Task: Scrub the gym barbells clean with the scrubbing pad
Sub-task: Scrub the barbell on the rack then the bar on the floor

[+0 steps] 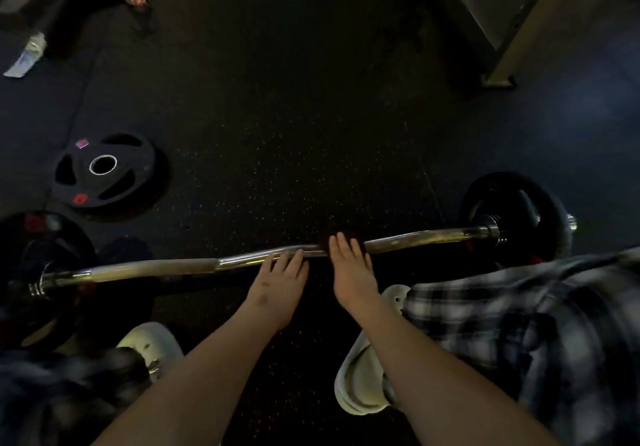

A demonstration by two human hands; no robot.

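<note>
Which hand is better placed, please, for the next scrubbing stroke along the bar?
Probably right: the right hand lies across the dark scrubbing pad on the barbell, while the left hand only touches bare bar.

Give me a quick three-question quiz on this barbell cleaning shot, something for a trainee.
1. True or false: the barbell is hanging in a rack.
2. Which hand is nearer the loose weight plate? A: left hand. B: right hand.
3. Fill in: the loose weight plate lies ___ on the floor, off the barbell.

Key: 1 false, it lies low across the floor; 2 A; 3 flat.
</note>
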